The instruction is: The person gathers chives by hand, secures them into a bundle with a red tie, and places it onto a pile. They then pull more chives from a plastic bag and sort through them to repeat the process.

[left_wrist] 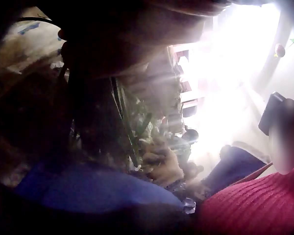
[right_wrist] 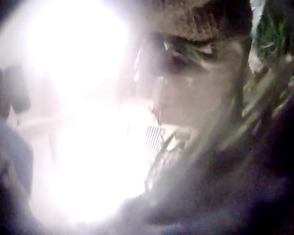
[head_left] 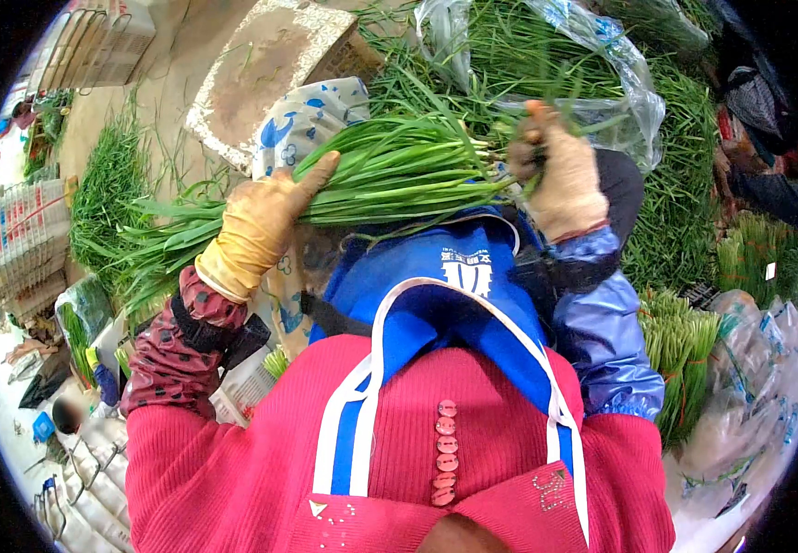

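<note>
Gripping a long bunch of thin green leafy stalks [head_left: 399, 170] with your left hand [head_left: 265, 207], in a yellowish glove; fingers curled round the leafy side, one digit lying along the top. Bunch lies crosswise above your blue apron with white trim [head_left: 427, 249], pale stem ends toward your right hand [head_left: 565, 175], leaf tips trailing past the left.

Right hand, pale glove with darker fingertips, is raised just beside the stem ends. Fingers look bent but blurred; green streaks beside them. Cannot tell whether it holds any stalks.

Beyond the bunch: white plastic sheet with blue print [head_left: 325, 101], next to a worn, pale-edged block [head_left: 261, 64]. Loose green heap [head_left: 671, 198] to your right, clear plastic bag [head_left: 639, 101] lying on it; upright green bundles [head_left: 680, 355] nearer your right sleeve. Another green pile [head_left: 109, 194] on the floor, left side, near a pale stack with red markings [head_left: 21, 240]. Both wrist views: glare and dark blur, little readable.
</note>
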The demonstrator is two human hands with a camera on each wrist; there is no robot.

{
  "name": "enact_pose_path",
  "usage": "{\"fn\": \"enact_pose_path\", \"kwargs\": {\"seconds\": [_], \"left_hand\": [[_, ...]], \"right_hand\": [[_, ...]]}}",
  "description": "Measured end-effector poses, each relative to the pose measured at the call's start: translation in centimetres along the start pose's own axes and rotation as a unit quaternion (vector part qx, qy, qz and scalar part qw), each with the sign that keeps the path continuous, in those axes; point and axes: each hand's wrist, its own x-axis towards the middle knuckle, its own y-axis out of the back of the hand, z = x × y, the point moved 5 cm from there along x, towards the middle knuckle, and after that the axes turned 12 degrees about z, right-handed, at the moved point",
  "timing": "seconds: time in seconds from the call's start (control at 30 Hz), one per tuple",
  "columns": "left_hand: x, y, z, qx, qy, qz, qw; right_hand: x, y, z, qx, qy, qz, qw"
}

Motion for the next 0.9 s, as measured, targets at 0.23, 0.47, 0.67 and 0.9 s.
{"fn": "enact_pose_path", "kwargs": {"seconds": [0.23,0.47,0.67,0.9], "left_hand": [[-1.0,-0.1,-0.7,0.042,-0.036,0.023,0.998],[-0.6,1.3,0.2,0.116,-0.086,0.070,0.987],[-0.4,2.1,-0.1,0.121,-0.077,0.093,0.985],[-1.3,3.2,-1.6,0.109,-0.079,0.095,0.986]], "right_hand": [[1.9,2.3,-2.9,-0.247,0.114,-0.020,0.962],[0.4,-6.5,3.1,-0.529,0.178,-0.241,0.794],[1.0,-5.9,3.5,-0.421,0.175,-0.088,0.886],[9.7,0.4,6.6,-0.629,0.291,0.015,0.721]]}}
